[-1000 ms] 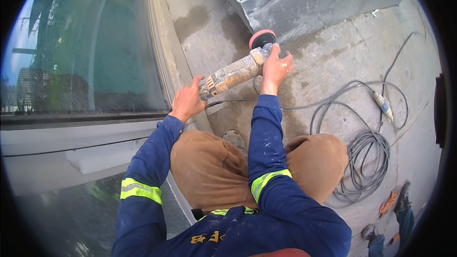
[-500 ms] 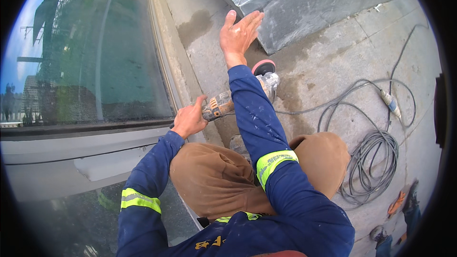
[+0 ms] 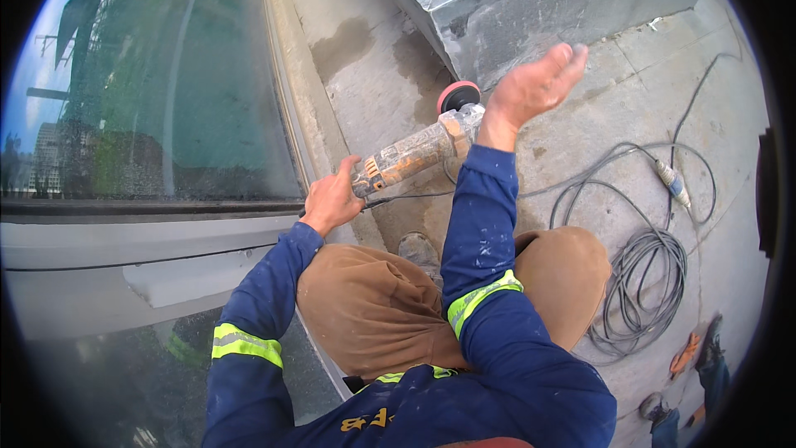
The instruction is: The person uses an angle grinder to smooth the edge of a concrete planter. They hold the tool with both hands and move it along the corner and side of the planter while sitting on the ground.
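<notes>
My left hand [image 3: 331,200] grips the rear end of a worn, dusty angle grinder [image 3: 412,156], its index finger lying along the body. A round black backing pad with a pink rim [image 3: 458,97] sits at the tool's head, close to the near corner of a grey stone block [image 3: 572,12]. My right hand [image 3: 539,87] is raised over the front of the block, apart from the tool. Its fingers are stretched out, a little blurred, and nothing shows in them. Part of the grinder's head is hidden behind this hand and its sleeve.
A large glass pane [image 3: 191,91] in a frame stands at my left. Grey cable [image 3: 643,290] lies coiled on the paving at right, with a connector [image 3: 673,182] above it. Another person's shoes [image 3: 655,406] and an orange thing [image 3: 685,354] show at lower right.
My right hand has swept rightward from the block's left corner to in front of its face, uncovering more of the grinder. My left hand keeps hold of the tool, almost unmoved.
</notes>
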`<state>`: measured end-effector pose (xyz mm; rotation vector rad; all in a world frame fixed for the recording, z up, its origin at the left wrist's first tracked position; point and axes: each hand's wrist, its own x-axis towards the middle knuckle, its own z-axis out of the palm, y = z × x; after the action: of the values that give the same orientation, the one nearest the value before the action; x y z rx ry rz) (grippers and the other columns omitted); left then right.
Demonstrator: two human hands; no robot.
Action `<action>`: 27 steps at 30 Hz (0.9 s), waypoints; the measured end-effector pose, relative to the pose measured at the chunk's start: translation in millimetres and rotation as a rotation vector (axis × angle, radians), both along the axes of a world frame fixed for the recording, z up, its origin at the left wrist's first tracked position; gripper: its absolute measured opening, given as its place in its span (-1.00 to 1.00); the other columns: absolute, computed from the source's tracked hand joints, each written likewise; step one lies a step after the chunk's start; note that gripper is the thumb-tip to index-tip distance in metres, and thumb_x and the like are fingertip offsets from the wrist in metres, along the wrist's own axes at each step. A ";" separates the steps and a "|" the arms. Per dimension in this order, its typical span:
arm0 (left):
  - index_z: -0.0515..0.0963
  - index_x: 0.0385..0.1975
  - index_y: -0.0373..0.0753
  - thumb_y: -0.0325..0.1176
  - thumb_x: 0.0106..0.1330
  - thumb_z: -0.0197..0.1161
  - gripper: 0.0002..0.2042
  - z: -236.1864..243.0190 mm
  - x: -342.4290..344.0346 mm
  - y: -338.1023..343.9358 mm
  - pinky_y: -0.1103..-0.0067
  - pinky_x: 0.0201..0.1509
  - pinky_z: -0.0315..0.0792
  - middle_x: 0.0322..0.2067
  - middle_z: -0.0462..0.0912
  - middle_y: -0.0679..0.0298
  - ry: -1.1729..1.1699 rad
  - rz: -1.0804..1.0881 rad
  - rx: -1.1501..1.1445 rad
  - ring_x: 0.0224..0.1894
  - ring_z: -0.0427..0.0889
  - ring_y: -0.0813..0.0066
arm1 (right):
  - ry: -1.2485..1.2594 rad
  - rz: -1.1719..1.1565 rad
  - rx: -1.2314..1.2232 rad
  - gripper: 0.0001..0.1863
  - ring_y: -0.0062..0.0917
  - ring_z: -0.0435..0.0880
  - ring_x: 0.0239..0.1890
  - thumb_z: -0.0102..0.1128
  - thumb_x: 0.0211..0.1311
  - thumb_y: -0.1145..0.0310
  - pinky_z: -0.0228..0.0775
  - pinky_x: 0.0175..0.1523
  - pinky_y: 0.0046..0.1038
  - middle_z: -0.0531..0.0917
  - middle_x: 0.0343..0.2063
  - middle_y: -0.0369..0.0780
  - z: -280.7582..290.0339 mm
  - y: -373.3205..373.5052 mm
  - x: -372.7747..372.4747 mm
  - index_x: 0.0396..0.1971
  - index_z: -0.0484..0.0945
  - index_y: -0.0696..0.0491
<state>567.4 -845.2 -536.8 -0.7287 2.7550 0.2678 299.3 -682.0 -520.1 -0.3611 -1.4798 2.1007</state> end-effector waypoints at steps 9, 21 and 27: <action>0.24 0.28 -0.09 -0.37 0.00 0.31 -0.27 -7.4 -28.1 10.9 0.08 -0.26 0.50 -0.53 0.66 -0.04 0.203 -0.094 0.020 -0.39 0.67 -0.17 | -0.467 0.195 -0.193 -0.15 -0.04 0.31 0.33 0.03 0.44 -0.13 0.19 0.38 -0.13 0.25 0.29 0.18 -90.9 -13.6 70.8 0.37 0.11 0.33; 0.29 0.21 -0.09 -0.36 0.00 0.39 -0.31 1.6 -23.4 9.8 0.14 -0.27 0.53 -0.49 0.68 0.00 0.271 -0.054 -0.117 -0.37 0.70 -0.10 | -0.310 0.391 -0.521 0.03 -0.27 0.44 0.21 0.53 0.13 0.08 0.31 0.32 -0.29 0.34 0.18 0.06 -77.1 -59.8 87.7 0.35 0.01 0.28; 0.29 0.20 -0.10 -0.39 -0.01 0.37 -0.32 5.3 -24.2 -0.3 0.16 -0.23 0.53 -0.45 0.69 0.01 0.280 -0.023 -0.143 -0.34 0.70 -0.12 | -0.356 0.462 -0.668 -0.04 -0.32 0.48 0.17 0.52 0.14 0.18 0.38 0.26 -0.30 0.37 0.15 0.03 -65.6 -58.9 68.8 0.34 0.04 0.23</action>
<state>543.2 -845.5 -531.4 -0.7438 3.0722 0.1803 368.1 -740.9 -585.7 -0.7221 -1.0533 3.0194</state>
